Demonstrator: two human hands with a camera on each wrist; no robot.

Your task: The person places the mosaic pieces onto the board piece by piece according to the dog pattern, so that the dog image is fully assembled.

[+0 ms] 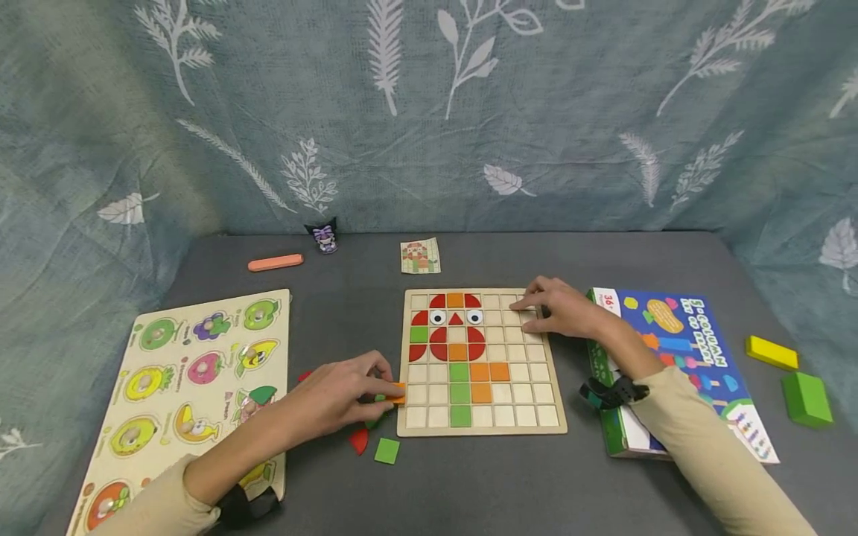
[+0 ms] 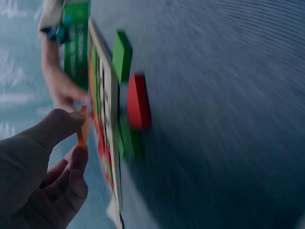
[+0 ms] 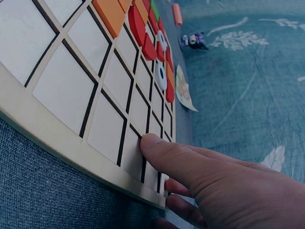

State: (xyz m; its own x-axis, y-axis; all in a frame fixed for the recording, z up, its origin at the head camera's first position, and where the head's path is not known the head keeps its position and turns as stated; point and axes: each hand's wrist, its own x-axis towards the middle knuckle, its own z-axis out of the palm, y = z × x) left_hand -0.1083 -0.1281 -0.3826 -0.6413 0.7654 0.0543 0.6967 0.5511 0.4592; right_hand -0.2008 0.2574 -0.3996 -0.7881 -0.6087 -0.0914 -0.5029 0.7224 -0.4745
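A wooden grid board [image 1: 482, 432] lies flat, with red, green and orange tiles and two eye tiles [image 1: 474, 317] set in some squares. At its left edge, my left hand [image 1: 338, 391] pinches an orange tile [image 2: 84, 129] between thumb and fingertips. My right hand [image 1: 566, 311] rests at the board's upper right, its thumb [image 3: 155, 143] touching the grid and nothing held. Just below the left hand lie a green square tile [image 1: 386, 451] and a red curved tile [image 1: 359, 441]; more red and green pieces are partly hidden by that hand.
A fruit puzzle board [image 1: 281, 372] is on the left and a printed box [image 1: 677, 327] on the right, under the right forearm. Behind the grid are a small pattern card [image 1: 420, 257], a figurine [image 1: 325, 237] and an orange stick [image 1: 275, 262]. Yellow [image 1: 771, 352] and green blocks [image 1: 806, 400] sit far right.
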